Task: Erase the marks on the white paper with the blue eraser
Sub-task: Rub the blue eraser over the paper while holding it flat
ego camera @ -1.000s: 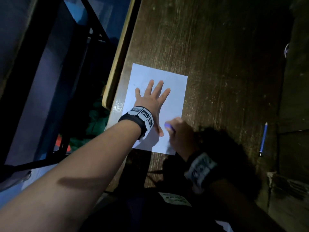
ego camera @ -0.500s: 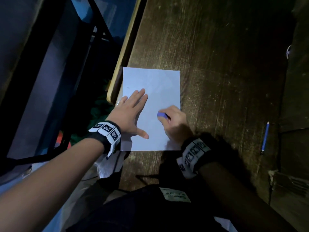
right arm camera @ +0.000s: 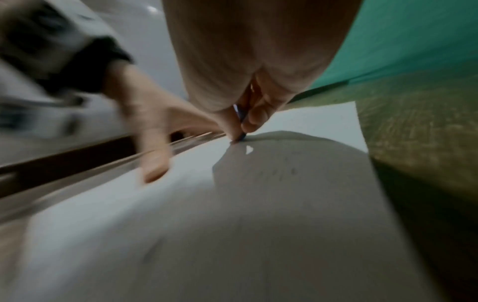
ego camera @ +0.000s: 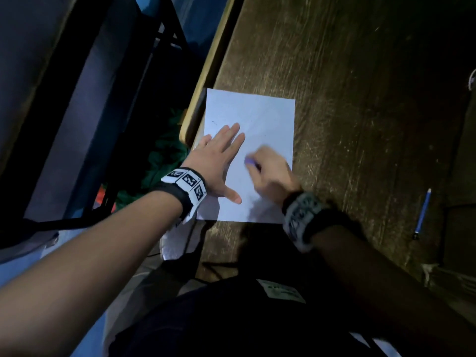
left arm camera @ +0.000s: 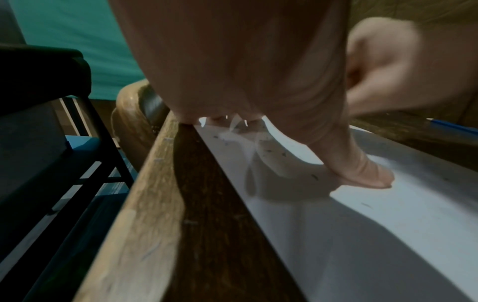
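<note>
A white paper (ego camera: pixel 268 117) lies on the dark wooden table (ego camera: pixel 360 104) by its left edge, with faint marks near its upper left. My left hand (ego camera: pixel 219 161) lies flat on the sheet's left side, fingers straight, thumb spread out. My right hand (ego camera: pixel 270 171) pinches the blue eraser (ego camera: pixel 249 161) and presses its tip onto the middle of the sheet; the hand is motion-blurred. In the right wrist view the eraser (right arm camera: pixel 240 120) sits between thumb and fingers, touching the paper (right arm camera: pixel 284 183). In the left wrist view dark crumbs dot the paper (left arm camera: pixel 388 214) near my thumb.
A blue pen (ego camera: pixel 422 213) lies on the table at the right, far from the paper; it also shows as the pen (left arm camera: pixel 450 127). The table's rounded left edge (ego camera: pixel 206 81) runs beside the paper. A black metal chair frame (ego camera: pixel 159 42) stands to the left.
My left hand slid down and left on the sheet and its fingers came together. My right hand carried the eraser from the sheet's lower edge up to the middle.
</note>
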`<state>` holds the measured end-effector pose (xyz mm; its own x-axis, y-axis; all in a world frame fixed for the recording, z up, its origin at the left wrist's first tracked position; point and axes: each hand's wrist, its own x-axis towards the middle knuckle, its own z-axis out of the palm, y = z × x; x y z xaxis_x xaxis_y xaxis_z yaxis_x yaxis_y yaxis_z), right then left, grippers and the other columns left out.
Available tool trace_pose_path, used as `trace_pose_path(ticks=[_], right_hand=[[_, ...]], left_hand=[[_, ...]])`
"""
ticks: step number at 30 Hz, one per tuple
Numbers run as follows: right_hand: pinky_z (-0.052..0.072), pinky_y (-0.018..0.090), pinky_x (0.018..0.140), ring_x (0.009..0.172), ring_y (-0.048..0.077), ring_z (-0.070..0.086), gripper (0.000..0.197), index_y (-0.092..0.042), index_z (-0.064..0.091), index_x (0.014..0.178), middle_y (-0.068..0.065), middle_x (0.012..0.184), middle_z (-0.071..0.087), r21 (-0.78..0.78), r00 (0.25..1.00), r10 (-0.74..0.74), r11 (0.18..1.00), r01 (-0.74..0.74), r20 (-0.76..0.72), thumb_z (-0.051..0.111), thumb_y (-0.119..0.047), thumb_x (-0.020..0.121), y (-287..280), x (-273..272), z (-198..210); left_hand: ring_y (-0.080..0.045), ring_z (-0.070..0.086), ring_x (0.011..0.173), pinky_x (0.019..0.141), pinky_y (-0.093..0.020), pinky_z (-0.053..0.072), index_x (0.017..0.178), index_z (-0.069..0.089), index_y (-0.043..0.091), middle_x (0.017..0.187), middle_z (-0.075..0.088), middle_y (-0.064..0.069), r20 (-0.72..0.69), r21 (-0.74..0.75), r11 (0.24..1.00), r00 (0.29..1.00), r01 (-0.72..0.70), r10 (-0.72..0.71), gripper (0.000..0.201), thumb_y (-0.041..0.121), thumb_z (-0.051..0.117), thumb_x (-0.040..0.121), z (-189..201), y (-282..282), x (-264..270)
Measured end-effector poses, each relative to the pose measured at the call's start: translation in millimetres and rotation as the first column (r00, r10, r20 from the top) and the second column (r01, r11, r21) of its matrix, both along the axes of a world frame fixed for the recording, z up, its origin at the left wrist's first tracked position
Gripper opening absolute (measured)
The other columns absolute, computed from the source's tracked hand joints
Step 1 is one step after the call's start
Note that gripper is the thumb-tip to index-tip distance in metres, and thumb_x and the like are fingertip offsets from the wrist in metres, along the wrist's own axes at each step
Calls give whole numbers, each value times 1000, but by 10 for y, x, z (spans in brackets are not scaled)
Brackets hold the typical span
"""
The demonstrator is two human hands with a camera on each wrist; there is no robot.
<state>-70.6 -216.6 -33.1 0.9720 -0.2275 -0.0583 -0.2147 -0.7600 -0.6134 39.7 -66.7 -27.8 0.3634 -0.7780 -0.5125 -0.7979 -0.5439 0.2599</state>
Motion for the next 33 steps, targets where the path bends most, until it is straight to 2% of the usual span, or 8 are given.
trace_pose_path(ticks=[4,8,10,16,19,23,29,33], right_hand=[[47,36,76,76,23,57,13,-8,67,87,9,86,57,-10,984,-169,985,170,50,55,-10,91,-21,161,-50],[49,38,74,80,30,61,13,-4,70,89,12,85,62,80,992,102,992,-95,-76,59,-8,88,394,-555,60],[51,39,71,79,30,61,11,-5,70,86,12,84,62,78,981,161,985,-153,-106,60,-9,88,297,-480,85],[49,35,77,81,18,58,11,-12,67,95,3,92,57,-14,985,-165,986,166,54,56,-13,93,-100,250,-33],[46,35,81,87,32,61,13,-4,68,96,14,93,62,22,998,-47,999,48,-46,57,-10,92,254,-316,-100],[47,33,73,80,26,59,12,-8,68,87,9,85,61,104,974,209,974,-200,-84,58,-11,92,356,-804,-15],[49,37,76,81,22,58,11,-8,68,93,7,90,58,15,981,-185,983,185,58,57,-7,92,-50,167,-23],[48,35,75,83,26,59,7,-5,69,91,10,88,61,19,1000,-1,1000,2,-15,62,-5,90,376,-663,-40]], left_hand=[[-23,-19,155,125,-49,-2,162,-13,23,166,-28,-2,-11,9,1000,1000,4,-4,154,90,71,51,29,-8,7],[-25,-20,155,125,-50,0,161,-15,22,166,-29,-3,29,36,999,1000,10,-11,159,93,69,47,12,-32,11],[-25,-21,155,125,-51,0,161,-16,22,166,-29,-4,35,42,999,999,14,-15,161,95,69,45,5,-39,9],[-26,-23,154,124,-51,-3,160,-19,21,165,-31,-5,34,80,996,999,27,-30,165,95,70,42,27,-82,9],[-26,-23,154,123,-53,-2,160,-19,21,165,-32,-5,46,89,996,999,25,-29,166,96,70,40,-11,-49,-44],[-28,-25,153,124,-56,-1,159,-21,20,164,-34,-6,28,123,991,998,48,-51,168,94,72,39,-56,-62,-217],[-32,-24,153,122,-60,1,160,-19,25,163,-34,-10,44,115,993,999,14,-19,169,90,77,37,80,-138,-11],[-36,-26,151,120,-64,2,160,-17,33,162,-35,-14,42,140,989,998,37,-43,166,90,77,35,33,-161,-89]])
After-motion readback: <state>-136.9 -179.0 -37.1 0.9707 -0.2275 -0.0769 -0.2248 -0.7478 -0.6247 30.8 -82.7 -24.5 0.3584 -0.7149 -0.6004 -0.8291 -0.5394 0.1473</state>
